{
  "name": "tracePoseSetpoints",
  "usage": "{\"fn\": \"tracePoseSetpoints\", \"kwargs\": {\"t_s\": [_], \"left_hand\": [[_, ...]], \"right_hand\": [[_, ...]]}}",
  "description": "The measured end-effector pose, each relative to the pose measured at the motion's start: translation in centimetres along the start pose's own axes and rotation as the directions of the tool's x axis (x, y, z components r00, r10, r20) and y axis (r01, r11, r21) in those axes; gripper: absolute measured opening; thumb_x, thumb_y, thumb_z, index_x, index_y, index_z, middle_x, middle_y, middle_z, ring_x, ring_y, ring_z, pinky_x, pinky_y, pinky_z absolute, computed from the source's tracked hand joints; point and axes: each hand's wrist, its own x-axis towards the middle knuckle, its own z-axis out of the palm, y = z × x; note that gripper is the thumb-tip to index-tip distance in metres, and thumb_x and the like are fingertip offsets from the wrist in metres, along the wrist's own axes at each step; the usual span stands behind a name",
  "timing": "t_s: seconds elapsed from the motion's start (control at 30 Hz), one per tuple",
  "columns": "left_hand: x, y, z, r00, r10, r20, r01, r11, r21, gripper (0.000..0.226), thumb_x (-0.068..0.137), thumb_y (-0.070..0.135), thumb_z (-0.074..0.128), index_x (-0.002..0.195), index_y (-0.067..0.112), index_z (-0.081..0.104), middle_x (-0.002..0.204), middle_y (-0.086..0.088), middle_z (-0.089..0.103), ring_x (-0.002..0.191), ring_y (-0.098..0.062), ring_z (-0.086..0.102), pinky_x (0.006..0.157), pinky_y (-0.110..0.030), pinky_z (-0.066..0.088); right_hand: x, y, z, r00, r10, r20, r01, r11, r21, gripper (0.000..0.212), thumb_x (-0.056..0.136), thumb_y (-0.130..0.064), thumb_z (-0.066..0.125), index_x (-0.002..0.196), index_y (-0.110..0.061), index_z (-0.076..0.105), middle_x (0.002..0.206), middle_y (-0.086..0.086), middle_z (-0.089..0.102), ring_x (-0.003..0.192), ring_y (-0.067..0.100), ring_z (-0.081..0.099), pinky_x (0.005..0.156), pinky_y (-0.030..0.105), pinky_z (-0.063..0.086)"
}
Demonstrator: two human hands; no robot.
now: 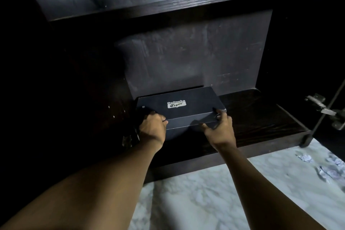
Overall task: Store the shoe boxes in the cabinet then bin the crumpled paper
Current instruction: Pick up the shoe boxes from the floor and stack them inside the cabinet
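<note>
**Shoe box at the cabinet, head view.** Dark shoe box (180,106), lid up, white "Onitsuka Tiger" logo readable from the front. Placed at the back left corner of the bottom shelf (261,115) of the cabinet (196,52), far side against the back panel. Long axis left to right, roughly parallel to the shelf's back edge, with one long side facing the camera.

Left hand (152,127) clamped on the near left corner, fingers curled over the lid edge. Right hand (219,129) clamped on the near right corner, fingers hooked over the lid, thumb against the front side.

Box contents concealed by the closed lid. Underside of the box not visible, so contact with the shelf uncertain. Left wall of the cabinet lost in shadow. Upper shelf (168,3) cut off at the top. Metal hinge (317,102) at the cabinet's right side, partly cut off.

Crumpled paper (326,172), several pieces, on the marble floor (205,192) near the shelf's front right corner, with the outermost piece cut off by the right border.
</note>
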Motion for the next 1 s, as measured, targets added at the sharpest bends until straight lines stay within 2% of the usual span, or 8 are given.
{"fn": "tracePoseSetpoints", "kwargs": {"t_s": [0.13, 0.27, 0.4, 0.5, 0.57, 0.63, 0.8, 1.0], "left_hand": [[2.1, -1.5, 0.8, 0.997, 0.005, 0.071, 0.008, 0.984, -0.176, 0.033, 0.092, 0.015, 0.065, 0.123, 0.006, 0.066, 0.128, -0.012, 0.06, 0.117, -0.026, 0.057, 0.102, -0.021, 0.035], [3.2, -2.5, 1.3, 0.991, 0.046, 0.123, -0.02, 0.978, -0.209, 0.043, 0.09, 0.007, 0.066, 0.132, 0.005, 0.058, 0.138, -0.01, 0.051, 0.129, -0.021, 0.049, 0.101, -0.005, 0.018], [3.1, -2.7, 1.1, 0.977, 0.052, 0.209, -0.02, 0.988, -0.155, 0.053, 0.092, 0.011, 0.063, 0.143, 0.011, 0.047, 0.154, -0.012, 0.032, 0.144, -0.019, 0.028, 0.112, -0.013, 0.009], [2.3, -1.8, 0.3, 0.969, 0.043, 0.244, -0.025, 0.997, -0.074, 0.058, 0.09, 0.027, 0.064, 0.144, 0.017, 0.045, 0.154, -0.008, 0.035, 0.144, -0.023, 0.029, 0.118, -0.031, 0.022], [1.7, -1.0, -0.7, 0.973, 0.053, 0.223, -0.038, 0.997, -0.069, 0.048, 0.09, 0.033, 0.062, 0.135, 0.021, 0.054, 0.141, -0.005, 0.051, 0.131, -0.025, 0.047, 0.109, -0.035, 0.038], [0.9, 0.1, -2.0, 0.974, 0.084, 0.208, -0.07, 0.995, -0.075, 0.043, 0.09, 0.037, 0.06, 0.131, 0.023, 0.056, 0.132, -0.003, 0.059, 0.12, -0.026, 0.056, 0.101, -0.036, 0.046], [-1.5, 4.7, -5.1, 0.962, 0.177, 0.207, -0.164, 0.983, -0.08, 0.042, 0.094, 0.04, 0.056, 0.132, 0.025, 0.056, 0.131, -0.004, 0.06, 0.12, -0.027, 0.056, 0.098, -0.037, 0.048], [-5.7, 10.8, -7.7, 0.914, 0.341, 0.221, -0.279, 0.922, -0.267, 0.046, 0.093, 0.04, 0.057, 0.135, 0.022, 0.055, 0.137, -0.008, 0.056, 0.125, -0.028, 0.053, 0.105, -0.036, 0.044]], "right_hand": [[1.6, -0.5, 2.0, 0.992, 0.049, 0.116, -0.063, 0.991, 0.119, 0.072, 0.078, -0.022, 0.083, 0.139, -0.015, 0.045, 0.126, -0.003, 0.045, 0.12, 0.016, 0.05, 0.113, 0.037, 0.04], [4.1, 1.6, 4.1, 0.986, 0.041, 0.161, -0.079, 0.968, 0.238, 0.094, 0.057, -0.046, 0.088, 0.137, -0.017, 0.049, 0.131, 0.002, 0.056, 0.119, 0.02, 0.06, 0.109, 0.042, 0.046], [2.4, -0.3, 3.1, 0.984, 0.056, 0.169, -0.092, 0.973, 0.212, 0.07, 0.081, -0.028, 0.08, 0.142, -0.017, 0.047, 0.133, 0.001, 0.055, 0.124, 0.022, 0.056, 0.112, 0.044, 0.043], [0.6, -1.4, 1.7, 0.981, 0.085, 0.174, -0.112, 0.982, 0.152, 0.057, 0.088, -0.025, 0.073, 0.139, -0.021, 0.048, 0.121, -0.004, 0.057, 0.123, 0.023, 0.056, 0.111, 0.045, 0.043], [-0.3, -2.0, 0.2, 0.986, 0.061, 0.156, -0.077, 0.992, 0.099, 0.058, 0.092, -0.029, 0.069, 0.144, -0.024, 0.044, 0.131, 0.001, 0.057, 0.128, 0.025, 0.053, 0.112, 0.045, 0.042], [-1.2, -2.8, -1.8, 0.991, 0.031, 0.129, -0.034, 0.999, 0.022, 0.06, 0.094, -0.034, 0.065, 0.148, -0.026, 0.04, 0.145, 0.003, 0.049, 0.133, 0.026, 0.049, 0.111, 0.043, 0.041], [-3.9, -4.2, -7.5, 0.999, -0.026, 0.032, 0.03, 0.991, -0.129, 0.055, 0.095, -0.041, 0.061, 0.146, -0.027, 0.043, 0.144, 0.0, 0.052, 0.129, 0.022, 0.052, 0.104, 0.037, 0.043], [-8.5, -6.2, -14.1, 0.994, -0.046, -0.103, 0.006, 0.932, -0.361, 0.065, 0.096, -0.048, 0.055, 0.152, -0.023, 0.033, 0.149, 0.006, 0.045, 0.135, 0.026, 0.047, 0.108, 0.038, 0.041]]}}
